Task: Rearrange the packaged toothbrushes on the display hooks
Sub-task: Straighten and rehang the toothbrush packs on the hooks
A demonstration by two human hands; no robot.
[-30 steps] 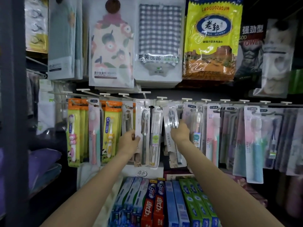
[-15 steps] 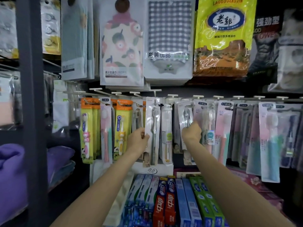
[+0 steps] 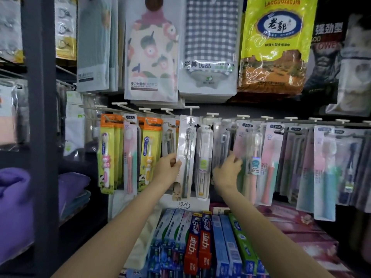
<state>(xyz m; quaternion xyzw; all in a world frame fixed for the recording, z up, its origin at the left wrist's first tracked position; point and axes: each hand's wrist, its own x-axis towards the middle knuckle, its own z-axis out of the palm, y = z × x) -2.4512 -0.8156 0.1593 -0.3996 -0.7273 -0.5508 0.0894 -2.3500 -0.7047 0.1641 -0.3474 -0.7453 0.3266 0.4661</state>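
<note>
Head view shows two bare arms reaching up to a row of packaged toothbrushes on hooks. The left hand (image 3: 167, 171) has its fingers (image 3: 175, 161) curled round the left edge of a white toothbrush pack (image 3: 185, 155), thumb in front, pinching it. This pack hangs tilted, its bottom swung toward 7 o'clock, and its top is at a white hook (image 3: 191, 112). The right hand (image 3: 226, 173) has its fingers bent and pushed in between hanging packs, touching a clear pack with a dark brush (image 3: 221, 145). The picture is blurry there, so I cannot tell if it really holds that pack.

Just right of the white pack, at 3 o'clock, hangs a pack with a yellow label (image 3: 203, 163), close by with a thin gap. At 9 o'clock of the left hand hang orange and yellow kids' packs (image 3: 149, 151). At 3 o'clock of the right hand hang pink packs (image 3: 269, 157), crowded edge to edge. At 6 o'clock, below both arms, lie toothpaste boxes (image 3: 200, 243). At 12 o'clock, big towel packs (image 3: 208, 47) hang above the hooks.
</note>
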